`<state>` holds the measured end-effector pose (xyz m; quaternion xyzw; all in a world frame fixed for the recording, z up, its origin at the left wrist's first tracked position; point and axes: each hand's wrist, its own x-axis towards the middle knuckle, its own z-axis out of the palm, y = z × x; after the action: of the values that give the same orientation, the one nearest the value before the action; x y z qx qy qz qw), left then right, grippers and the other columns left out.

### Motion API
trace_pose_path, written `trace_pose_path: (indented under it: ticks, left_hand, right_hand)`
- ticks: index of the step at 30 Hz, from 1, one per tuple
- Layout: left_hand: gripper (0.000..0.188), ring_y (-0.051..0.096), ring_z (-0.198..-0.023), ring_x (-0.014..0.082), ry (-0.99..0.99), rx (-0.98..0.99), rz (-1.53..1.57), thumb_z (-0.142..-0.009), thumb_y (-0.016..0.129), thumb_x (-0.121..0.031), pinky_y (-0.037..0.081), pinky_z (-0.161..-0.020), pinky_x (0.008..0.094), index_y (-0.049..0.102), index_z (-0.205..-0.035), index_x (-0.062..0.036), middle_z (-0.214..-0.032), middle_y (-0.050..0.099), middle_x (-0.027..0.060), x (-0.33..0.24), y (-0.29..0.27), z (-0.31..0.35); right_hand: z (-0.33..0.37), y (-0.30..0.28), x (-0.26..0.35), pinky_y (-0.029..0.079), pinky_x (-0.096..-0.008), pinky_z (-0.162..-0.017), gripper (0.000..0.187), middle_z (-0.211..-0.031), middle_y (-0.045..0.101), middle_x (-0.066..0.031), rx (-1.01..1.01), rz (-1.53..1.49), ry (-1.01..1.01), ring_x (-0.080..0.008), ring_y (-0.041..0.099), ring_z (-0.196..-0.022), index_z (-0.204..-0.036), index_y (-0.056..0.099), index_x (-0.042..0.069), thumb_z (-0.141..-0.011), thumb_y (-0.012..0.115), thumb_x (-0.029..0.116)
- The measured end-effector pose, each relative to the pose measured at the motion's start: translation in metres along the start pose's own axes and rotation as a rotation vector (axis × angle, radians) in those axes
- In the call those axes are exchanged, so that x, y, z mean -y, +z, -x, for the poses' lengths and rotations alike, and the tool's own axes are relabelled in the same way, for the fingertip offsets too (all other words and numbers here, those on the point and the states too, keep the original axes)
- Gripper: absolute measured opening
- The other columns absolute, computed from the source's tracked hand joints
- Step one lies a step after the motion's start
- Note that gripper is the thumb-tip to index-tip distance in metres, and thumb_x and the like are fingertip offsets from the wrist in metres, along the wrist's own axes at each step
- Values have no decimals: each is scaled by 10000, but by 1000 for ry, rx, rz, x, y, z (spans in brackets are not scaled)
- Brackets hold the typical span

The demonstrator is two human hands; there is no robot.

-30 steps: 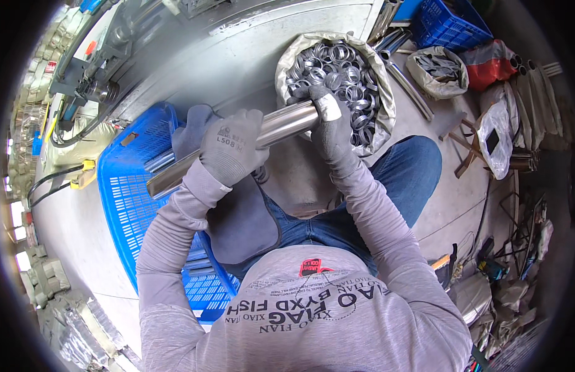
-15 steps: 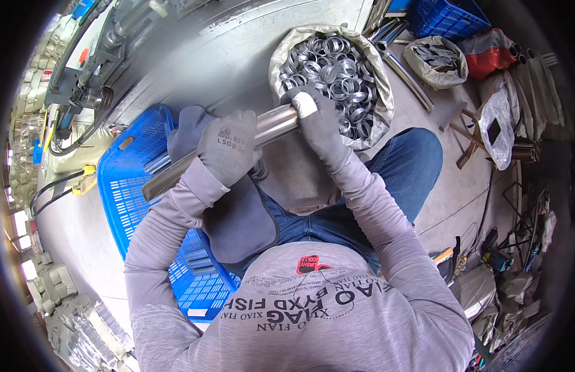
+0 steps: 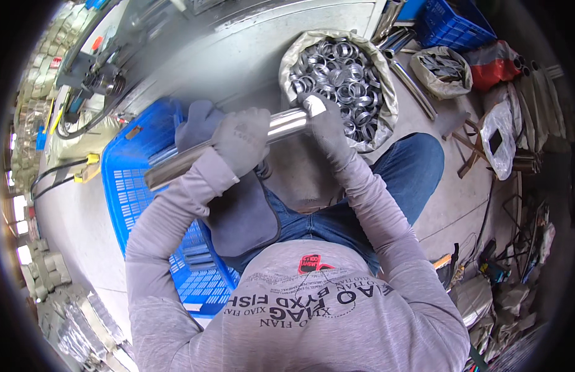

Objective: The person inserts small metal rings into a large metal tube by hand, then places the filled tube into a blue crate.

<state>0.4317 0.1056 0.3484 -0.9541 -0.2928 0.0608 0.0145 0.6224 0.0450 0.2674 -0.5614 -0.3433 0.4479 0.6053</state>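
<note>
- From my end of the feed, I see the left grip [image 3: 243,141], a hand in a grey glove, closed around a shiny metal tube [image 3: 289,124] with its fingers over the top.
- My right grip [image 3: 328,131], gloved likewise, is closed about the tube's far right end; a bright white patch shows at the fingers there.
- The tube slants across the view in front of the body, its low left end hanging over the blue basket [image 3: 127,199] and its right end near the large sack [image 3: 390,106]. I can't tell whether it is one piece or several laid together.
- More metal tubes [image 3: 197,256] lie in that basket, partly hidden by the left sleeve.
- A dark pad [image 3: 243,220] covers the left thigh, below the left grip.
- The large sack stands open, just beyond the right grip, heaped with metal rings [image 3: 342,75].
- To its right I make out loose tubes on the floor [image 3: 411,88], a smaller sack [image 3: 457,90] of flat metal pieces, a red bag [image 3: 489,73] and a blue crate [image 3: 456,30].
- Farther right, clear plastic [image 3: 498,158] rests against a wooden stand [image 3: 466,162].
- At upper left, I get a machine [image 3: 101,85], partly blurred.
</note>
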Motion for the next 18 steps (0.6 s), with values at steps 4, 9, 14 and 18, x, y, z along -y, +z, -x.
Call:
trace_pose_path:
  ticks: [4,9,14,18]
  left_hand:
    - [458,708,-932,289,-116,129,-99,-746,833,-278,555,-823,410,595,-1079,-71,-1004,681,119,-5,3,6]
    - [420,702,-955,267,-22,77,-56,-784,823,-288,548,-839,412,596,-1073,-86,-995,672,83,-2,9,3]
    - [458,692,-942,294,89,-431,45,-821,823,-305,547,-854,419,640,-1160,-59,-1065,689,115,-22,-15,13]
    - [366,719,-989,229,-269,-493,1149,-1031,678,-230,589,-885,371,648,-1305,11,-1119,736,126,-14,3,42]
  right_hand:
    - [-4,7,-22,534,-305,-848,286,-998,752,-73,44,204,-76,-148,665,-928,-1141,728,-55,-1018,594,166]
    - [2,-4,-29,555,-348,-893,383,-1086,747,-120,55,-42,-51,-198,689,-993,-1226,701,-41,-1051,540,259]
    - [-3,-12,-14,578,-358,-713,304,-966,726,-135,-116,-76,-117,-213,697,-840,-1103,720,-66,-1016,575,186]
    - [-30,-45,-13,584,-383,-779,281,-969,724,-164,-372,845,-691,-251,731,-899,-1149,700,-47,-981,650,173]
